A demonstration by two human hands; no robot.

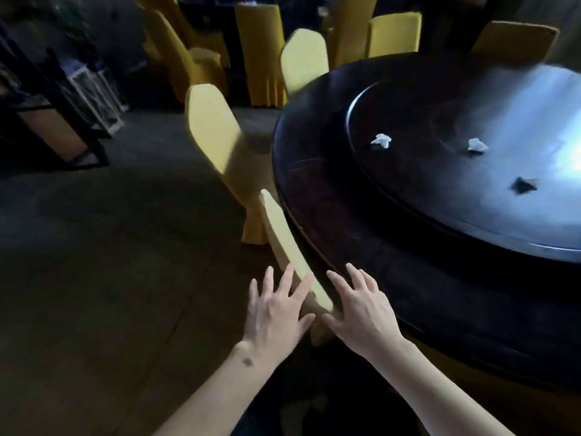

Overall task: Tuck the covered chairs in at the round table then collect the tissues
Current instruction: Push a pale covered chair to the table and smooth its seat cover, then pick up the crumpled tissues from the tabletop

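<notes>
A dark round table (345, 234) fills the right side, with a glass turntable (471, 221) on top. Two crumpled white tissues (381, 140) (477, 145) and a darker crumpled piece (523, 185) lie on the turntable. The nearest yellow-covered chair (284, 243) stands with its backrest close against the table edge. My left hand (276, 309) has spread fingers on the outer side of that backrest's top. My right hand (361, 306), fingers also spread, is at the backrest's near end, above the table rim. A second covered chair (217, 133) stands tucked in just beyond.
More yellow-covered chairs (303, 61) (394, 34) ring the table's far side, and others (259, 51) stand further back. Dark furniture and a white frame (103, 89) sit at the left. Dark floor (110, 247) stretches to the left of the chairs.
</notes>
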